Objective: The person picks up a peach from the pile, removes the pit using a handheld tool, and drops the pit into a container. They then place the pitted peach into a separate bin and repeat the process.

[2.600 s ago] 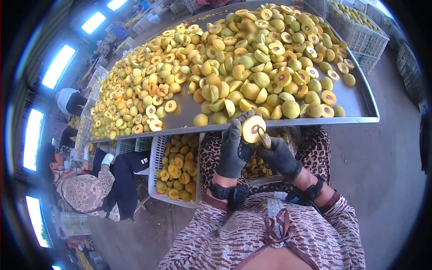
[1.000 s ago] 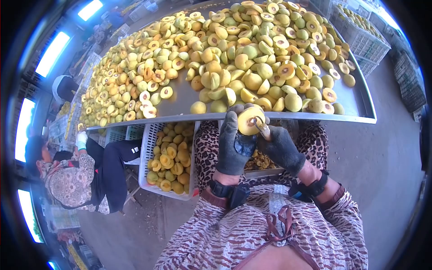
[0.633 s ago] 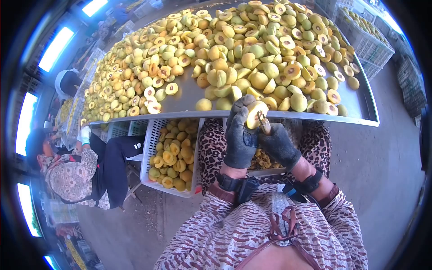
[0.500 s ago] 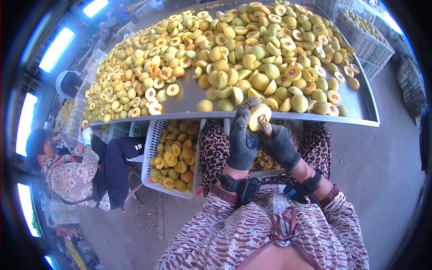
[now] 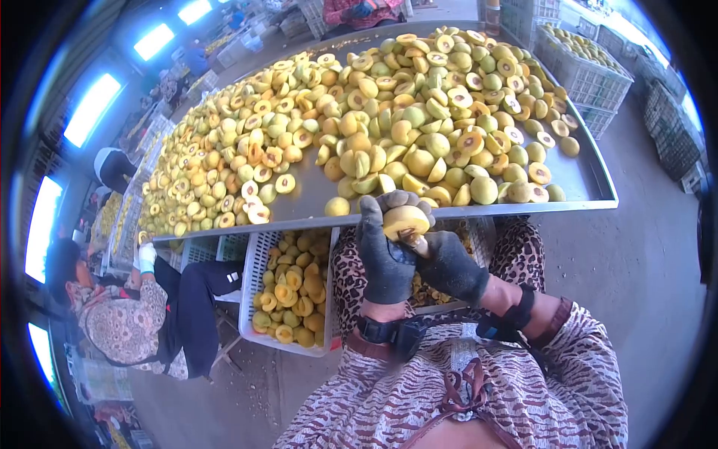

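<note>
My left hand (image 5: 385, 251), in a dark glove, has its fingers wrapped round a yellow fruit half (image 5: 406, 223), cut side tilted toward me. My right hand (image 5: 451, 267), also gloved, is closed on a small tool (image 5: 419, 245) whose end touches the fruit's lower edge. Most of the tool is hidden in the glove. Both hands are over my lap, just below the front edge of a metal table (image 5: 292, 223) heaped with halved yellow-green fruit (image 5: 419, 120).
A white crate (image 5: 256, 284) of fruit halves stands left of my legs. Between my knees is another container (image 5: 482, 232) with small pieces. A co-worker (image 5: 123, 318) sits at the left, another person (image 5: 363, 13) beyond the table. Stacked crates (image 5: 587, 71) stand back right.
My hands have come lower and slightly left. The fruit's cut face has turned, with the tool now at its lower edge. The view has tilted up, showing the person beyond the table.
</note>
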Available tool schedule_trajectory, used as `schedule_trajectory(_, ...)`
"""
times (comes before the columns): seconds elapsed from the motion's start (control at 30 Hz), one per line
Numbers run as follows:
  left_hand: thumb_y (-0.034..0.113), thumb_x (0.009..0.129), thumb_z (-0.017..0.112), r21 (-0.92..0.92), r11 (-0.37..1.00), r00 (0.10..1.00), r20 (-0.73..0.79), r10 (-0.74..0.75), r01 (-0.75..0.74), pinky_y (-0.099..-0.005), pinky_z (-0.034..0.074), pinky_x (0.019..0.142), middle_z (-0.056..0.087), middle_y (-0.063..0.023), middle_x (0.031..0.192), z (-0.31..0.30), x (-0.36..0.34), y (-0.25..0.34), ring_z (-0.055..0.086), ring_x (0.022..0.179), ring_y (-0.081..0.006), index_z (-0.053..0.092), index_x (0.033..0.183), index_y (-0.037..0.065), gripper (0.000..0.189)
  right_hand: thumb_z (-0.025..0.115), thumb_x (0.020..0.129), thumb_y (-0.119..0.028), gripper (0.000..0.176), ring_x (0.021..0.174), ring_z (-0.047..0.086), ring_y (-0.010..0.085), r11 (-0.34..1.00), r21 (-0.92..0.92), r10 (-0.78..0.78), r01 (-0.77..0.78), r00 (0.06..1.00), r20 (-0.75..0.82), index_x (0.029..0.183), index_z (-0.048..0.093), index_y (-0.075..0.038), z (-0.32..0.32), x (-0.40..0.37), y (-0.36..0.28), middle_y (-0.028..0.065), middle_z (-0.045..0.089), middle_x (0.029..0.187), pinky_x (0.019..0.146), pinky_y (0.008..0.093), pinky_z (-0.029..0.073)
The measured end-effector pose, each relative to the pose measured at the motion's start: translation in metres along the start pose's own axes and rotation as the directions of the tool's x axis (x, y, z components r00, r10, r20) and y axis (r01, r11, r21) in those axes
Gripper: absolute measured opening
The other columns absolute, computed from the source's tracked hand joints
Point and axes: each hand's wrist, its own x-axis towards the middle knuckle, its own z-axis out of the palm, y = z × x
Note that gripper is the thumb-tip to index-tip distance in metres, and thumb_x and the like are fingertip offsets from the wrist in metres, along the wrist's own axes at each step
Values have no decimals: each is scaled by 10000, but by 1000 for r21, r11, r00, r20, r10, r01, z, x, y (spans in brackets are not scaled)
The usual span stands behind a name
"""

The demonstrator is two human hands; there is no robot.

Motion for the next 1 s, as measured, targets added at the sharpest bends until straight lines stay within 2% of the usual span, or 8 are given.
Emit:
schedule_trajectory(0.07, 381, 1044, 373, 135, 989, 996, -48, 72, -65, -376, 542, 798, 637, -150, 912, 10, -2, 10, 650, 830, -252, 586, 964, -37, 475, 638, 791, -22, 134, 769, 702, 210, 998, 58, 4, -5, 1000, 9, 910, 683, 21, 0, 5, -10, 207, 695, 800, 693, 355, 524)
schedule_trajectory(0.33, 241, 1009, 476, 598, 749, 956, 127, 265, -287, -332, 497, 822, 659, -105, 916, 27, -19, 26, 616, 860, -201, 637, 915, -24, 324, 660, 853, -127, 147, 668, 582, 59, 837, 364, 231, -408, 867, 442, 948, 666, -15, -27, -6, -33, 1, 628, 692, 576, 259, 474)
schedule_trajectory(0.47, 97, 940, 552, 689, 61, 673, 679, 292, -722, -324, 512, 798, 676, -128, 877, 26, -20, 27, 641, 830, -205, 642, 838, -59, 207, 692, 897, -174, 203, 726, 557, 42, 758, 463, 92, -460, 778, 622, 1050, 645, -48, -41, -19, -4, -27, 629, 835, 596, 238, 466)
schedule_trajectory(0.57, 339, 1015, 470, 652, 712, 964, 204, 168, -262, -336, 520, 761, 662, -132, 870, 14, -16, 10, 641, 804, -211, 622, 830, -31, 440, 688, 907, -187, 242, 780, 573, 57, 763, 521, 23, -382, 822, 568, 1093, 639, -39, -28, -16, 14, -12, 637, 878, 668, 232, 489)
schedule_trajectory(0.7, 304, 1000, 520, 386, 909, 983, 150, 105, -156, -329, 513, 780, 671, -118, 901, 8, -18, -3, 642, 827, -198, 640, 856, -36, 387, 659, 886, -142, 229, 834, 565, 71, 787, 561, -33, -257, 891, 454, 1076, 630, -18, -36, -18, -3, -5, 640, 917, 726, 260, 483)
schedule_trajectory(0.87, 362, 1009, 500, 747, 101, 737, 609, 294, -657, -340, 525, 774, 671, -123, 874, 18, -17, -1, 651, 827, -212, 640, 838, -22, 444, 646, 870, -80, 271, 900, 560, 77, 814, 545, 44, -202, 956, 288, 1133, 610, -24, -9, -24, 31, 2, 646, 999, 812, 270, 470)
schedule_trajectory(0.93, 356, 1013, 494, 583, 792, 972, 231, 53, -182, -347, 533, 761, 668, -123, 844, 11, -17, -8, 654, 794, -212, 638, 831, -24, 445, 679, 861, -101, 334, 946, 567, 100, 816, 569, -95, -106, 946, 311, 1175, 591, -30, -13, -20, 38, 21, 634, 1043, 860, 281, 469)
schedule_trajectory(1.0, 360, 1021, 477, 534, 836, 982, 190, 24, -123, -342, 539, 747, 663, -123, 821, 9, -14, -16, 660, 763, -210, 623, 818, -21, 456, 672, 847, -89, 386, 998, 575, 145, 790, 609, -221, 67, 958, 181, 1214, 564, -40, -3, -17, 45, 57, 622, 1088, 872, 304, 472)
